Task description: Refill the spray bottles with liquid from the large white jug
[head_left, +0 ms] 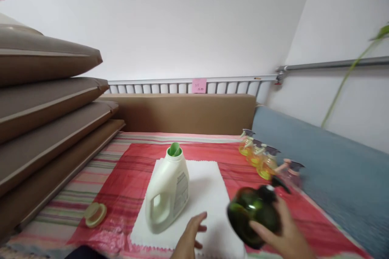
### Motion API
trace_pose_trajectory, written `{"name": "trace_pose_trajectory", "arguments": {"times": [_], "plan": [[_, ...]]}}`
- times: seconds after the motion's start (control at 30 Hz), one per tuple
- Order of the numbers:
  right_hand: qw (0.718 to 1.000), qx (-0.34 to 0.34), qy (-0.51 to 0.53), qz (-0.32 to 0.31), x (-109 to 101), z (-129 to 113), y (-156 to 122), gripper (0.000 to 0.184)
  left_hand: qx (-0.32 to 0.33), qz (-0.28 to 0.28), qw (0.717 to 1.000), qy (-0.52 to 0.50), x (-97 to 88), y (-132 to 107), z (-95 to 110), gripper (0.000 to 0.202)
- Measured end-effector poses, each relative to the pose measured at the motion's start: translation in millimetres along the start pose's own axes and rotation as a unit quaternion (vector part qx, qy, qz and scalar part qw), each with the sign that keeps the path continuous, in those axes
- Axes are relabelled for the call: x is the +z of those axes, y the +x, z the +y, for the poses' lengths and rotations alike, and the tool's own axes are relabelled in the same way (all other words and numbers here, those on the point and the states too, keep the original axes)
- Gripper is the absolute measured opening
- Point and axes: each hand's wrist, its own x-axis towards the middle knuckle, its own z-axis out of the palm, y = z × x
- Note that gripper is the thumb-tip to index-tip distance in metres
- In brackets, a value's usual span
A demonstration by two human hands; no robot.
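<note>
My right hand [281, 230] grips a dark green pump bottle [253, 214] with a black pump head, tilted to the left over the edge of the white cloth [209, 194]. Beside it, my left hand [193, 234] hovers above that cloth, fingers apart and holding nothing. A large pale-green detergent jug [170, 188] with a handle stands on the cloth, its cap off and a green spout showing in the neck. To the left of the jug lies a round pale cap [95, 214] on the red plastic sheet [121, 182].
Several small spray bottles [267, 164] with yellow or pinkish bodies line the right side. Stacked brown cushions [51, 101] rise at the left, a brown padded panel [182, 113] stands behind, and a blue-grey padded panel [322, 158] runs along the right. A pink note [199, 85] hangs on the radiator.
</note>
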Motion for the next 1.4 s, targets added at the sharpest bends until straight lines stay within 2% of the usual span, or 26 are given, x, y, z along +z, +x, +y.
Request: {"name": "trace_pose_trajectory", "arguments": {"times": [0.03, 0.07, 0.13, 0.23, 0.33, 0.4, 0.47, 0.53, 0.63, 0.7, 0.73, 0.77, 0.83, 0.93, 1.0, 1.07, 1.23, 1.33, 1.4], "plan": [[0.999, 0.018, 0.014, -0.025, 15.6, -19.0, -9.2, 0.080, 0.028, -0.039, 0.998, -0.043, 5.4, 8.1, 4.2, 0.101], [0.997, 0.022, 0.033, -0.060, 29.8, -36.2, -17.0, 0.083, 0.058, -0.054, 0.993, -0.086, 8.8, 13.1, 8.8, 0.111], [0.990, 0.022, 0.060, -0.123, 52.5, -63.7, -29.1, 0.088, 0.112, -0.046, 0.981, -0.153, 9.4, 14.1, 17.6, 0.118], [0.981, 0.020, 0.140, -0.130, 75.4, -88.5, -43.4, 0.091, 0.157, 0.014, 0.972, -0.177, 0.8, 2.0, 24.8, 0.115], [0.955, 0.043, 0.248, -0.157, 95.0, -100.6, -58.3, 0.102, 0.159, 0.100, 0.975, -0.122, -3.9, -11.3, 21.7, 0.109], [0.945, 0.072, 0.271, -0.165, 106.9, -104.2, -68.1, 0.110, 0.157, 0.168, 0.970, -0.078, -2.1, -17.1, 15.2, 0.103], [0.949, 0.083, 0.265, -0.152, 114.5, -104.2, -75.6, 0.111, 0.162, 0.199, 0.965, -0.052, -0.1, -21.8, 7.3, 0.101], [0.953, 0.066, 0.256, -0.145, 115.4, -100.0, -80.1, 0.110, 0.169, 0.176, 0.969, -0.038, -3.8, -26.9, 0.6, 0.104], [0.950, 0.039, 0.263, -0.161, 107.4, -88.6, -85.9, 0.107, 0.188, 0.085, 0.978, -0.014, -27.2, -34.9, 1.9, 0.101], [0.941, 0.044, 0.274, -0.192, 102.3, -81.6, -92.1, 0.106, 0.193, 0.040, 0.980, 0.000, -51.0, -39.4, 16.4, 0.083], [0.937, 0.049, 0.277, -0.210, 101.2, -79.5, -95.8, 0.103, 0.176, 0.042, 0.983, -0.004, -62.8, -41.2, 27.9, 0.069], [0.932, 0.051, 0.277, -0.227, 101.4, -78.6, -99.6, 0.100, 0.140, 0.048, 0.989, -0.018, -73.3, -42.9, 41.2, 0.055], [0.927, 0.049, 0.271, -0.255, 105.4, -80.1, -106.0, 0.088, 0.087, -0.004, 0.995, -0.052, -88.2, -45.2, 69.1, 0.042], [0.923, 0.041, 0.262, -0.280, 115.9, -87.0, -111.0, 0.066, 0.077, -0.140, 0.977, -0.139, -94.9, -46.6, 97.1, 0.036], [0.921, 0.033, 0.260, -0.287, 122.1, -91.2, -112.2, 0.057, 0.072, -0.210, 0.952, -0.213, -94.0, -47.4, 101.3, 0.036], [0.922, 0.023, 0.255, -0.291, 125.6, -93.6, -113.4, 0.051, 0.070, -0.241, 0.933, -0.257, -94.0, -49.2, 98.6, 0.039], [0.930, 0.006, 0.241, -0.279, 124.3, -93.5, -120.3, 0.055, 0.050, -0.249, 0.941, -0.222, -101.9, -55.9, 99.5, 0.046], [0.934, 0.003, 0.232, -0.272, 124.4, -91.4, -123.5, 0.061, 0.051, -0.202, 0.954, -0.216, -97.2, -57.8, 103.7, 0.040], [0.936, 0.003, 0.227, -0.267, 126.3, -89.3, -123.9, 0.067, 0.055, -0.135, 0.970, -0.195, -87.1, -57.7, 100.2, 0.040]]}}
